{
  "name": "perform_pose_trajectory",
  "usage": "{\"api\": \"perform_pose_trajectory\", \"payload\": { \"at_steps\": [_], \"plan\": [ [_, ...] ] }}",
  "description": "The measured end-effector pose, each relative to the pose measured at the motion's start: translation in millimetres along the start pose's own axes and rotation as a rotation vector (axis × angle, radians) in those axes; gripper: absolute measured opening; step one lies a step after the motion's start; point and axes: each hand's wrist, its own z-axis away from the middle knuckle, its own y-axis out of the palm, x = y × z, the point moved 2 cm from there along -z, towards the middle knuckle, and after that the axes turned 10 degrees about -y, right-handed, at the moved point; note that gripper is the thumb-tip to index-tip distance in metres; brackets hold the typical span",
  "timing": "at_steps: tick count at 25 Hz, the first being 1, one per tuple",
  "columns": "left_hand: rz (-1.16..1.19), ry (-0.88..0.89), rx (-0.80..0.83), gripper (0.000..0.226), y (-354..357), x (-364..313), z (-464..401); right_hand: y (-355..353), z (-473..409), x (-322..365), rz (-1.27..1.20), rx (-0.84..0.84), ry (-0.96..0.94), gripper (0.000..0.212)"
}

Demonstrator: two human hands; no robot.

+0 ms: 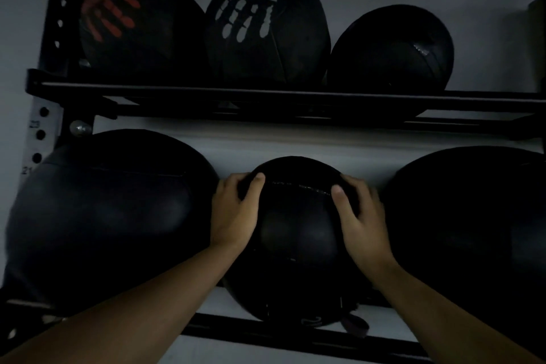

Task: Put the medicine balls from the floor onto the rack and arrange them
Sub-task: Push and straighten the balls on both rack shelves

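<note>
The small round black leather medicine ball (298, 233) sits in the middle bay of the lower tier of the black steel tube rack (266, 97), directly ahead of the person and centred between both forearms. The left hand (236, 213) is spread on the ball's left flank, thumb over the top seam; the right hand (362, 221) mirrors it on the right flank. Both palms are pressed on the ball, fingers wide, neither hand nearer than the other. A sphere has no long axis; its stitched seam runs left to right between the thumbs. The ball appears to bear on the lower front rail (295, 337), though full seating cannot be confirmed in this dim light. Just beside it stand a large black ball on the left (112, 213) and a large black ball on the right (472, 224). The upper tier holds three: a black ball with a red handprint (141, 29), a black ball with a white handprint (266, 29), and a plain smaller black ball (391, 50). Judgement: any remaining move is a slight push rearward or a roll to settle it.
</note>
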Motion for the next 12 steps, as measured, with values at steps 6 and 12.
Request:
{"api": "perform_pose_trajectory", "payload": {
  "at_steps": [6,12],
  "plan": [
    [-0.187,-0.183,0.302,0.080,-11,-46,-29,-6,-60,20,0.067,0.267,0.277,0.066],
    [-0.092,-0.262,0.179,0.089,-2,-26,-13,0,-45,26,0.066,0.235,0.245,0.073]
  ]
}}
